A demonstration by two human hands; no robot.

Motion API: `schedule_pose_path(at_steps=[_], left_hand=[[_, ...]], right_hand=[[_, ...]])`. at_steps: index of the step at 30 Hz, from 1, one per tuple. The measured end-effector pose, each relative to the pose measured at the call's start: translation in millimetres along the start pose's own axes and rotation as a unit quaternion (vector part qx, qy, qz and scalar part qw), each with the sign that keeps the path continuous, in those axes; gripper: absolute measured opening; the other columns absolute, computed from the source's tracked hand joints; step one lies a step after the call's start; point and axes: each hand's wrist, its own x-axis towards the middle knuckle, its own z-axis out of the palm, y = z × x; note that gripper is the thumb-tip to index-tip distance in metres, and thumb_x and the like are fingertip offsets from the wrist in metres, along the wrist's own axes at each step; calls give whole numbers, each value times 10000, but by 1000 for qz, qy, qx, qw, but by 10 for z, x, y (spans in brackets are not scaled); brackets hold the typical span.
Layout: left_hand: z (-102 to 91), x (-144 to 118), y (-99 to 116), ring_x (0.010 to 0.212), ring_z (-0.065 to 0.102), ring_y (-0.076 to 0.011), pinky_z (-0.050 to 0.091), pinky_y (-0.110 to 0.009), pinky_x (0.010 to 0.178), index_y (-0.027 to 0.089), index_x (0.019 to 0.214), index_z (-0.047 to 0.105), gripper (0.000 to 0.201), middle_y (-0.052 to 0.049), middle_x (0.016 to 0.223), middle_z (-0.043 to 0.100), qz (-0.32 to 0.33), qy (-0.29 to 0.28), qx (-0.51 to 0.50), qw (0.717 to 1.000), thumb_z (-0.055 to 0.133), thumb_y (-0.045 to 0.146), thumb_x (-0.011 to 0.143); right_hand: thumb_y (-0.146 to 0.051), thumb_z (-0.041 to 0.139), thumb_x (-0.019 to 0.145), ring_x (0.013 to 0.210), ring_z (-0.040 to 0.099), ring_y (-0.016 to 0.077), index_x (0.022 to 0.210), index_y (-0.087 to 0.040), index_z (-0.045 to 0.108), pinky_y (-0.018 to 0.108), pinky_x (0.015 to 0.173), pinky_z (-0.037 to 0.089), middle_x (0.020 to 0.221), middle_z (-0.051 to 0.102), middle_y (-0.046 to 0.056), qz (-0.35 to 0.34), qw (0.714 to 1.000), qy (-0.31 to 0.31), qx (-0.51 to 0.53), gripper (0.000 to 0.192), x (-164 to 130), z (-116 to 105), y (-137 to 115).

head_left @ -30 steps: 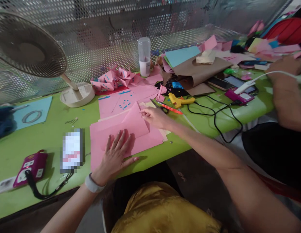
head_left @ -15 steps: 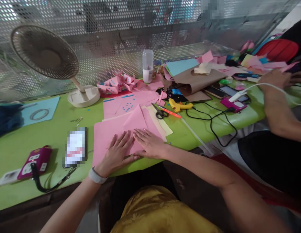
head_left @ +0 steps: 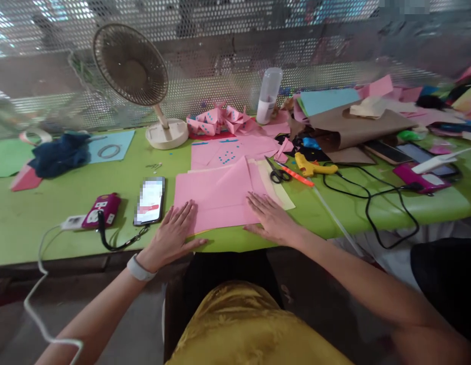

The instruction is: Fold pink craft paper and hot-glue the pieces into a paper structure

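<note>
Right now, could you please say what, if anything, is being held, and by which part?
Nothing is gripped: the left hand and right hand rest open on pink paper.

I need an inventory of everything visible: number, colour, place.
Tabletop: 1, green, centre
Perforated screen: 1, grey, behind
Round desk fan: 1, beige, back left
Plastic bottle: 1, clear and white, back
Dotted folded papers: several, pink, back
Loose paper pile: 1, multicoloured, back right
Flat paper sheets: several, pink and cream, centre
Scissors: 1, black-handled, right
Slim tool: 1, orange, right
Glue gun: 1, yellow, right
Power blocks: 2, magenta, left and right
Phones: 3, dark-edged, left and right
Cloth bundle: 1, blue, left
Left hand: 1, bare, on sheets
Right hand: 1, bare, on sheets
</note>
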Motion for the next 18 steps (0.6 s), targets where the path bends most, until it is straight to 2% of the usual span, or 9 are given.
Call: schedule_pose_path(at_steps=[3, 6, 7, 9, 11, 13, 15, 18], left_hand=[[-91, -53, -9, 1447, 273, -292, 190, -492, 1183, 129, 1552, -17, 967, -172, 1566, 283, -41, 3, 17, 999, 329, 730, 879], [-196, 129, 111, 1469, 206, -301, 147, -528, 1186, 135, 1557, 50, 924, -171, 1582, 240, -65, 21, 24, 997, 312, 719, 891], [-212, 240, 185, 1479, 168, -290, 127, -520, 1193, 144, 1557, 78, 911, -154, 1595, 205, -52, 19, 19, 998, 313, 719, 891], [-202, 486, 361, 1490, 118, -269, 97, -490, 1205, 134, 1549, 145, 906, -134, 1605, 173, 14, 7, 1, 1000, 289, 733, 885], [-143, 689, 519, 1491, 117, -261, 96, -478, 1205, 152, 1540, 203, 896, -122, 1608, 163, 64, -11, -14, 998, 278, 748, 875], [-62, 778, 587, 1486, 148, -258, 116, -481, 1199, 192, 1541, 208, 853, -104, 1602, 193, 83, -20, -23, 996, 276, 734, 886], [19, 731, 528, 1478, 185, -243, 154, -461, 1193, 211, 1552, 142, 826, -92, 1598, 212, 89, -25, -27, 995, 285, 706, 906], [97, 469, 268, 1473, 203, -246, 164, -456, 1189, 233, 1557, 45, 829, -87, 1593, 228, 70, -4, -14, 997, 311, 684, 915]], right_hand=[[-712, 218, 915, 1475, 200, 287, 1512, -42, 270, 507, 1202, 177, 1575, 229, 180, 2, 1000, 6, -6, 899, -27, 22, 21], [-709, 235, 915, 1471, 214, 288, 1521, -66, 260, 513, 1199, 174, 1571, 247, 178, -1, 1000, 14, -7, 883, -25, 53, 26], [-709, 239, 915, 1471, 215, 287, 1521, -70, 260, 512, 1199, 173, 1571, 249, 178, -2, 1000, 17, -9, 881, -21, 56, 24], [-705, 238, 918, 1471, 216, 283, 1518, -71, 269, 511, 1198, 173, 1570, 250, 179, -1, 1000, 16, -10, 874, -15, 43, 16], [-702, 237, 921, 1470, 222, 279, 1511, -69, 289, 508, 1198, 173, 1569, 252, 176, 1, 1000, 10, -8, 866, -11, 5, 3], [-701, 237, 921, 1469, 226, 272, 1502, -78, 313, 500, 1200, 168, 1571, 255, 165, 6, 1000, 4, -1, 856, -9, -39, -11], [-707, 236, 918, 1471, 223, 264, 1499, -92, 326, 494, 1204, 156, 1572, 258, 154, 13, 1000, 6, 9, 850, -10, -68, -29], [-711, 251, 914, 1477, 202, 259, 1506, -91, 306, 490, 1210, 136, 1577, 247, 150, 16, 1000, 7, 20, 858, -14, -74, -59]])
